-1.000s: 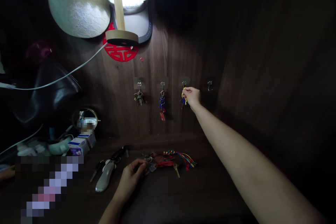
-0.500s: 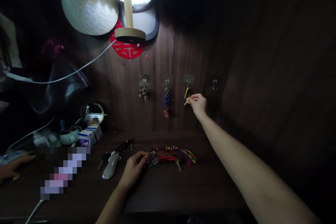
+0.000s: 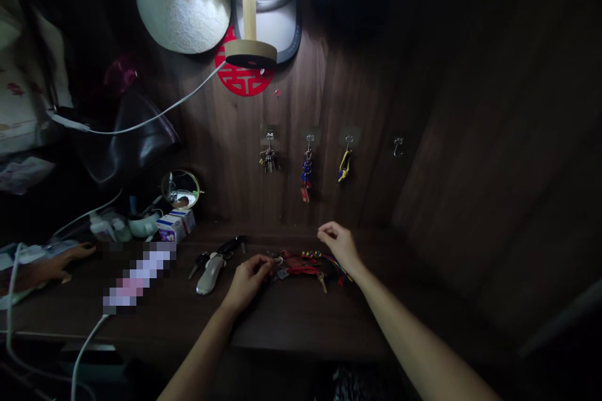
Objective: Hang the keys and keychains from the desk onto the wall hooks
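Observation:
My left hand [image 3: 248,279] rests on the desk, its thumb and fingers closed at the ring end of a bunch of keys [image 3: 301,268] with red cord. A braided multicolour tassel [image 3: 336,263] trails from the bunch's right side, and one brass key [image 3: 322,282] sticks out below. Above the tassel, my right hand [image 3: 339,245] is in the air, loosely curled and holding nothing I can see. Up on the wall, a yellow and blue cord [image 3: 345,168] hangs from the third hook [image 3: 348,139], apart from my hand.
Two more key bunches hang on the wall: metal keys [image 3: 269,161] and a blue-red set [image 3: 306,175]. At right is a bare hook [image 3: 397,147]. Left on the desk lie keys with a silver fob [image 3: 211,274], a small box [image 3: 175,224] and a round mirror [image 3: 181,189]. A lamp [image 3: 250,50] hangs above.
My right hand has let go of the yellow cord and come down towards the desk. The cord now hangs free on its hook. My left hand stays at the keys; the view has shifted slightly.

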A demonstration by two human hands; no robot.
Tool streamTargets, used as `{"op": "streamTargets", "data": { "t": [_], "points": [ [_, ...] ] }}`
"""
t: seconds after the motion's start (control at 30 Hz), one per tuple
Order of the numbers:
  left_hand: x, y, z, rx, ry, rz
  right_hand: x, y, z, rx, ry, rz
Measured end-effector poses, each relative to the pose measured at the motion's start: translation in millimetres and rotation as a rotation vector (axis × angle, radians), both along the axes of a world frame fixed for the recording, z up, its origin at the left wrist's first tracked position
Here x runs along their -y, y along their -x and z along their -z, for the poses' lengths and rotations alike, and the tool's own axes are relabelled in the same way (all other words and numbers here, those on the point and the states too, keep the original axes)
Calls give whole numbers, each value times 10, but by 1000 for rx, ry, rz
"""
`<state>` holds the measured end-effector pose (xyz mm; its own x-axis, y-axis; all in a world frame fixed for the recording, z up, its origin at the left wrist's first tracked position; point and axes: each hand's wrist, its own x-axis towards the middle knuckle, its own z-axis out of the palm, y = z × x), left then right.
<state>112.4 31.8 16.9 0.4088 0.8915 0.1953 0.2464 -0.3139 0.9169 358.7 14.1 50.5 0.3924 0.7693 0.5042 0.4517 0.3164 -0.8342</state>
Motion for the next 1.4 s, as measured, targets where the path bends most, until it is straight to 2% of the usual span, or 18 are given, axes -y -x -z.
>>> {"op": "streamTargets", "data": {
  "t": [0.13, 0.23, 0.43, 0.6, 0.7, 0.8, 0.97, 1.23, 1.4],
  "points": [
    [21, -1, -23, -1, -7, -19, 113, 152, 184, 201, 134, -15],
    [28, 0, -24, 3, -25, -35, 165, 201, 274, 358, 168, -7],
    [29, 0, -14, 7, -32, -36, 261, 211, 465, 554, 215, 240],
    [13, 2, 7, -23, -30, -22, 281, 223, 511, 592, 266, 287],
    [9, 4, 5, -54, -39, -23, 273, 199, 500, 489, 152, 260],
    [11, 2, 0, -76, -52, -25, 272, 208, 473, 259, 51, 161],
    [1, -7, 22, -75, -77, -38, 268, 371, 337, -183, 105, -69],
    [-6, 1, 13, 54, -99, 11, 221, 712, -24, -402, 166, -303],
    [-5, 25, 4, 93, -73, 120, 217, 937, -132, -611, 225, -428]
  ]
}}
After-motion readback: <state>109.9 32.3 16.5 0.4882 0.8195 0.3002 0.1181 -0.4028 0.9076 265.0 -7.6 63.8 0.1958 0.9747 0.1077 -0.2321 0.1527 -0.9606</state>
